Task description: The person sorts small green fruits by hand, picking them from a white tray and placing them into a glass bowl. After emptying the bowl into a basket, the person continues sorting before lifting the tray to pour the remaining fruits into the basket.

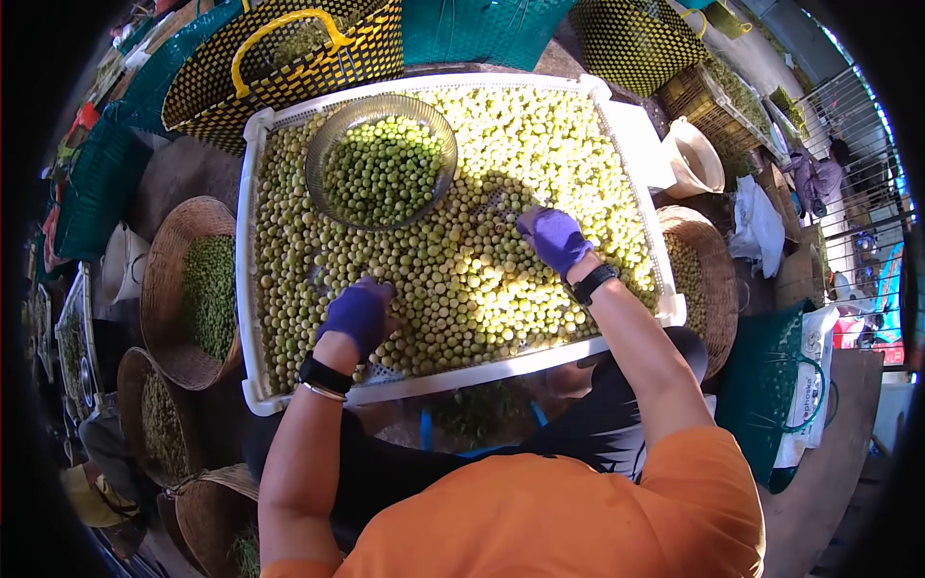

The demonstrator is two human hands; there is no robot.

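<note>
— Where are the hands?
— The left hand (pixel 361 313), purple-gloved, lies palm-down on the green fruits (pixel 462 279) by the near rim of the white tray (pixel 244 289). The right hand (pixel 554 236) lies farther in. Both have their fingers curled into the heap; I cannot tell whether either grips fruit.
— How does the tray lie?
— Long axis from nine to three o'clock.
— And the mesh bowl (pixel 381 164)?
— On the fruit, twelve o'clock from the left hand and ten from the right; the left is slightly nearer.

Only the white bag (pixel 807 385) bears green lettering (running sideways), too small and blurred to read.
</note>
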